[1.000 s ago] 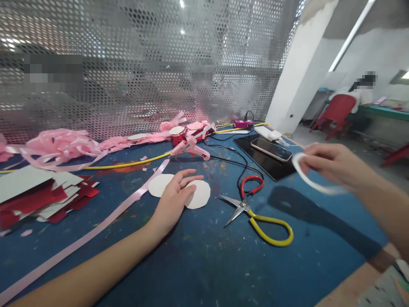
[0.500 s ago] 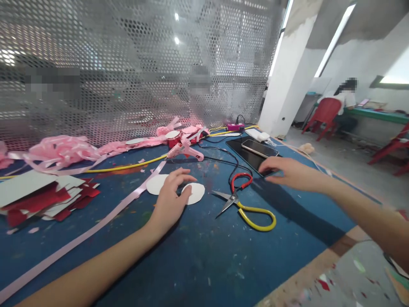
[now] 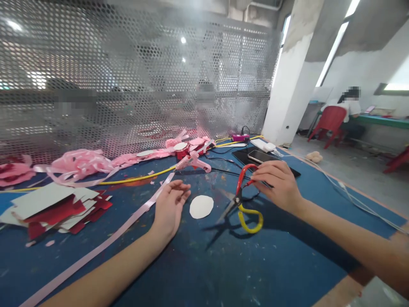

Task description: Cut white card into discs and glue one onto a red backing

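Note:
My right hand (image 3: pixel 277 184) grips the red handle of a pair of scissors (image 3: pixel 249 230) between thumb and fingers. The blades are spread and point left, tilted above the table, with their shadow below. My left hand (image 3: pixel 171 207) is beside a white oval paper piece (image 3: pixel 201 207), its fingers loosely curved and apart, with nothing visible in them. A second white oval is out of sight where my left hand is. A pale pink ribbon (image 3: pixel 119 230) runs along the left of that hand. Just beyond the fingers lies a pink glue gun (image 3: pixel 193 163).
Red and white card pieces (image 3: pixel 60 209) are stacked at left. Pink ribbon heaps (image 3: pixel 83 164) line the perforated metal screen (image 3: pixel 153 76). A phone (image 3: pixel 258 156), a dark tablet-like slab, cables and a purple power strip (image 3: pixel 240 137) lie at back right. Another person (image 3: pixel 351 104) sits far right.
My right hand has moved left from beside the phone and lifted the scissors by the red handle. My left hand has come off the right-hand white oval. The camera view has shifted slightly.

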The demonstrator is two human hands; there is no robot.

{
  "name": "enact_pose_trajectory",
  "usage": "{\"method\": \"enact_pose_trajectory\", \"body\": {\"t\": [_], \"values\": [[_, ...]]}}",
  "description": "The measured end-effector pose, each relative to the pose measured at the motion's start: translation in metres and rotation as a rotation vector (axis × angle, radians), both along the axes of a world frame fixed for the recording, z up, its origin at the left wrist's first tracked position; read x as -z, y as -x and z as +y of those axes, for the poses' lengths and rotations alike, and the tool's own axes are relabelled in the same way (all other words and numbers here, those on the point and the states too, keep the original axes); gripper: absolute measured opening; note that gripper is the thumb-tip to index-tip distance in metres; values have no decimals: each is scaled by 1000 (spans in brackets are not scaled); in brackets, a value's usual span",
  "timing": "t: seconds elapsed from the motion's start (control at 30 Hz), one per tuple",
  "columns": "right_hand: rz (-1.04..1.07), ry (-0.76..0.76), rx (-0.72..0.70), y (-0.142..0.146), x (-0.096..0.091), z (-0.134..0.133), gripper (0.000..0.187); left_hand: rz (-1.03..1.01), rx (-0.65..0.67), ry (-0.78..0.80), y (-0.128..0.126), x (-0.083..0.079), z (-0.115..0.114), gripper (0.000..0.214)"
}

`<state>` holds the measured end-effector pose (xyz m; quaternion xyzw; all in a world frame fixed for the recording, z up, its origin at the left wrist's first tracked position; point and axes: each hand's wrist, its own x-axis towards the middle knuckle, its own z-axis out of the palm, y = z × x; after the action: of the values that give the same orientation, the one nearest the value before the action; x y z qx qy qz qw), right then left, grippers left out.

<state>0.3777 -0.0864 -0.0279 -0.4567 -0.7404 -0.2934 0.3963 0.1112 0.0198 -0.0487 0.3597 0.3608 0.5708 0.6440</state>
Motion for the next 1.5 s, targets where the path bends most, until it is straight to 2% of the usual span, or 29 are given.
{"method": "enact_pose_trajectory", "body": {"t": [0.07, 0.17, 0.27, 0.33, 0.4, 0.5, 0.53, 0.6, 0.67, 0.77, 0.83, 0.9, 1.03, 1.13, 1.3, 1.4, 1.5], "values": [[122, -22, 26, 18, -4, 10, 5, -12, 113, 14, 1, -2, -3, 32], [238, 1, 45, 45, -7, 27, 8, -94, 371, 22, 4, -5, -9, 33], [289, 74, 81, 66, -1, 39, 10, -170, 610, -6, 6, -5, -17, 28], [307, 156, 113, 74, 6, 43, 10, -95, 675, -59, 6, -3, -21, 34], [306, 273, 93, 80, 13, 42, 11, 31, 662, -105, 4, 0, -23, 31], [285, 373, -37, 84, 12, 37, 4, 204, 610, -150, 2, 1, -24, 29], [272, 362, -80, 85, 8, 35, 2, 263, 595, -172, 2, 1, -23, 31], [202, 329, -128, 86, -5, 33, 12, 387, 567, -217, 2, -2, -23, 34], [57, 381, -139, 83, -22, 36, 18, 467, 571, -234, 2, -5, -23, 34], [-128, 686, -194, 76, -44, 51, 18, 502, 598, -230, 2, -8, -25, 34], [-122, 977, -312, 70, -54, 64, 19, 502, 597, -226, 2, -10, -25, 35], [-54, 1197, -439, 67, -57, 73, 21, 495, 601, -226, 2, -10, -25, 35], [149, 1385, -614, 65, -51, 80, 19, 509, 675, -258, 4, -9, -22, 34], [346, 1508, -652, 66, -42, 77, 19, 527, 716, -306, 6, -8, -22, 36], [556, 1477, -600, 68, -34, 65, 21, 535, 715, -326, 7, -5, -20, 36], [544, 1398, -510, 70, -32, 55, 24, 554, 717, -332, 6, -5, -19, 37], [466, 1252, -419, 72, -30, 44, 22, 568, 725, -349, 5, -6, -20, 37]]}}
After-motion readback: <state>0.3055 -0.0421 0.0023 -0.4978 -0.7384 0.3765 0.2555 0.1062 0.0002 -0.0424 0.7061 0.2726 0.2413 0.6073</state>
